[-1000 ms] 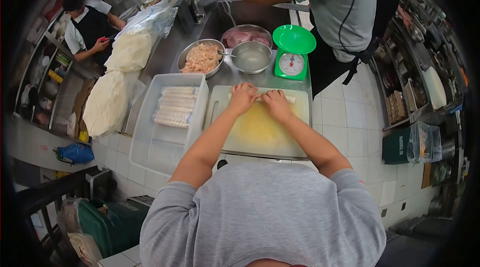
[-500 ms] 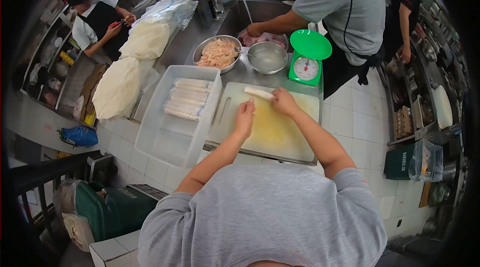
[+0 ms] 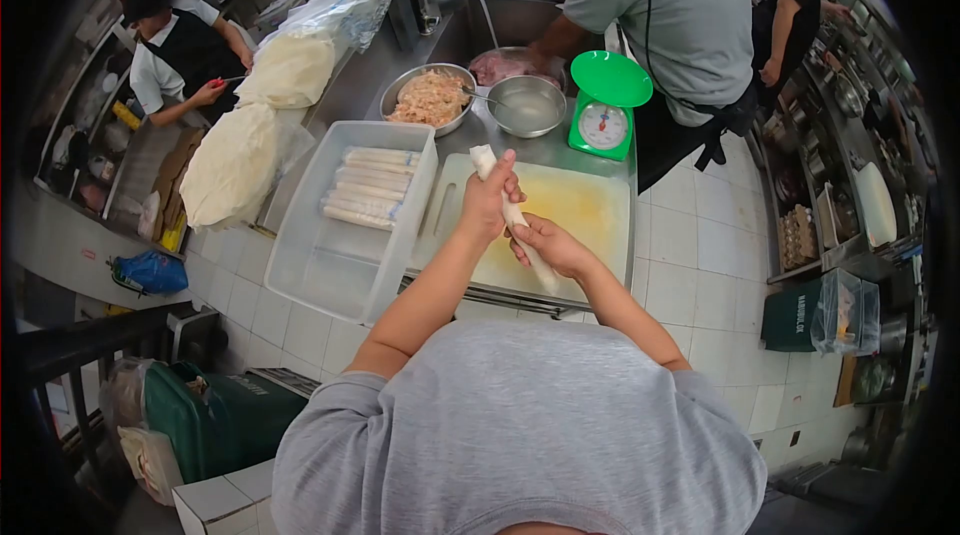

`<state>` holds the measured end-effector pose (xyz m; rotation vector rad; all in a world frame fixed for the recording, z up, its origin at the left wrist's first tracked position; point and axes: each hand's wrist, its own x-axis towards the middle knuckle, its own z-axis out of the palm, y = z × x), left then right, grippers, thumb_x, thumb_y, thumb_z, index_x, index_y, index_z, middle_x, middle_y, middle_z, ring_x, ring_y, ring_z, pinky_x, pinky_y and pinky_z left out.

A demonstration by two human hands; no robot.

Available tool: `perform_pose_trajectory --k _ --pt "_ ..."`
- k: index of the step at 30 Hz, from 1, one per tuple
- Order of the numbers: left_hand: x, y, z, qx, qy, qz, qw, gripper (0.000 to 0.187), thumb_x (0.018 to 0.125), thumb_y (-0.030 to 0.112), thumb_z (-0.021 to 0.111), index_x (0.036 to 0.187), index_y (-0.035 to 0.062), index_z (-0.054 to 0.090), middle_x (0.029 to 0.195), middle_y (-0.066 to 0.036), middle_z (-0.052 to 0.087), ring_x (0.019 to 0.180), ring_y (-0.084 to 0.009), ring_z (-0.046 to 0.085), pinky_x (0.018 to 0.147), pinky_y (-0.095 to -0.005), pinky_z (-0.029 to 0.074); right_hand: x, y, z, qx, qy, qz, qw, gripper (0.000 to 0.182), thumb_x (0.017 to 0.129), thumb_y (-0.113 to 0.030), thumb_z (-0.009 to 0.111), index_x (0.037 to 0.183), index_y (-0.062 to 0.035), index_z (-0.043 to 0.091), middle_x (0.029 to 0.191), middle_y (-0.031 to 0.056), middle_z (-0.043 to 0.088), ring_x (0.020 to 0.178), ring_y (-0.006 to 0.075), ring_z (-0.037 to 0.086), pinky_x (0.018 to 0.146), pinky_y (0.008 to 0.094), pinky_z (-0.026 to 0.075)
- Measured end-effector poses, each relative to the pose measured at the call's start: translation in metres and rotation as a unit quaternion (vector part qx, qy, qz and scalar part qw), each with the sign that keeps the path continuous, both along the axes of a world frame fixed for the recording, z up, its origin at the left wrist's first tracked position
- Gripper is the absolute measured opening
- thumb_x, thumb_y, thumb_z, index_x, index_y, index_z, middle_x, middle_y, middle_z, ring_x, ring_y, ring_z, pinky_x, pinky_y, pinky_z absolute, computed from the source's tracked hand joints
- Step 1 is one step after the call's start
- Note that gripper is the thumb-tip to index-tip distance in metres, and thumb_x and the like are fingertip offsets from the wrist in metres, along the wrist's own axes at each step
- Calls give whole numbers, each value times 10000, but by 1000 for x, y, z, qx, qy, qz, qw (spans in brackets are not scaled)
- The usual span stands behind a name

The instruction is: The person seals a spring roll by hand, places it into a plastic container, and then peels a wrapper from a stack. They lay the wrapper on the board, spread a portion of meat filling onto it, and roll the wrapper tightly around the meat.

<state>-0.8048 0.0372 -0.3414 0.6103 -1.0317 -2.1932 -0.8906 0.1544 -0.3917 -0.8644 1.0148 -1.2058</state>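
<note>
A long, pale uncooked spring roll [image 3: 539, 264] slants above the cutting board [image 3: 605, 220], gripped by both hands. My left hand [image 3: 484, 203] is closed round its upper part, the far end sticking out past the thumb. Lower down, my right hand [image 3: 553, 242] has its fingers wrapped about the roll, and the near end pokes out below. The white board has a yellowish wet patch. Left of it stands a clear plastic tub [image 3: 395, 253] holding several similar spring rolls [image 3: 372, 187] laid side by side.
Behind the board are a bowl of pinkish filling [image 3: 428, 98], a bowl of cloudy liquid [image 3: 527, 107] with a spoon, and a green scale [image 3: 602, 125]. Wrapper stacks [image 3: 232, 165] lie at left. A co-worker [image 3: 680, 25] leans over the sink; water runs from the faucet [image 3: 428, 10].
The roll has been lifted off the board and turned from lying crosswise to pointing toward me. My left hand, previously beside it, now grips it too.
</note>
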Motion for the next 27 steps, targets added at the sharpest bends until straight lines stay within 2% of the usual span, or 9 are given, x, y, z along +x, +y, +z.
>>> perform_pose_trajectory --k 3,6,9,12,18,21,23,25,27 --pt "2 10 11 -70 -3 30 997 309 885 302 641 727 116 452 596 20 415 514 -101 444 548 -276 441 12 12 -3 -69 258 -129 955 316 909 -180 587 1165 -21 493 859 71 557 759 173 543 712 286 450" --pt "4 14 25 -124 10 69 990 306 882 292 647 723 112 458 599 20 419 515 -98 444 543 -273 439 31 17 18 -200 316 -320 871 446 835 -54 633 1253 -22 482 986 119 575 916 232 566 802 315 456" --pt "3 12 31 -113 18 102 988 299 879 283 651 726 106 466 601 19 426 518 -93 448 538 -271 439 40 22 39 -244 395 -372 804 434 818 -2 618 1241 -31 527 1068 156 569 989 266 570 861 326 449" --pt "5 12 37 -106 16 128 986 284 876 274 657 739 102 477 602 21 430 513 -87 445 527 -269 439 52 19 36 -249 373 -348 823 386 823 26 586 1205 -27 567 1113 169 560 1002 280 572 882 333 444" --pt "8 10 35 -138 2 154 978 265 871 262 666 765 97 487 600 24 438 503 -82 447 523 -268 448 51 23 26 -271 386 -288 834 395 796 80 540 1173 -37 570 1143 141 550 1047 251 558 904 300 434" --pt "8 13 38 -150 2 163 975 269 863 259 677 757 81 506 597 26 451 505 -72 454 513 -254 449 26 17 -6 -261 217 -320 885 427 779 87 538 1180 -61 554 1162 138 537 1092 234 534 918 304 422" --pt "9 13 40 -166 -2 162 973 274 856 262 686 758 70 516 598 26 461 509 -66 460 509 -245 447 -20 19 -23 -172 226 -357 890 412 783 42 546 1180 -66 539 1189 168 515 1143 269 497 974 334 386" --pt "12 11 39 -190 -9 148 971 280 849 267 695 773 65 518 603 24 471 517 -64 466 512 -241 443 -76 22 -50 -128 429 -439 779 350 829 -121 592 1172 -65 550 1222 200 495 1186 334 453 1022 456 333" --pt "15 12 37 -213 -17 146 966 281 845 272 700 780 63 523 611 19 485 529 -62 476 516 -241 442 -89 46 -58 32 703 -380 601 358 844 -247 597 1149 -63 572 1233 213 490 1201 371 427 1024 537 289"
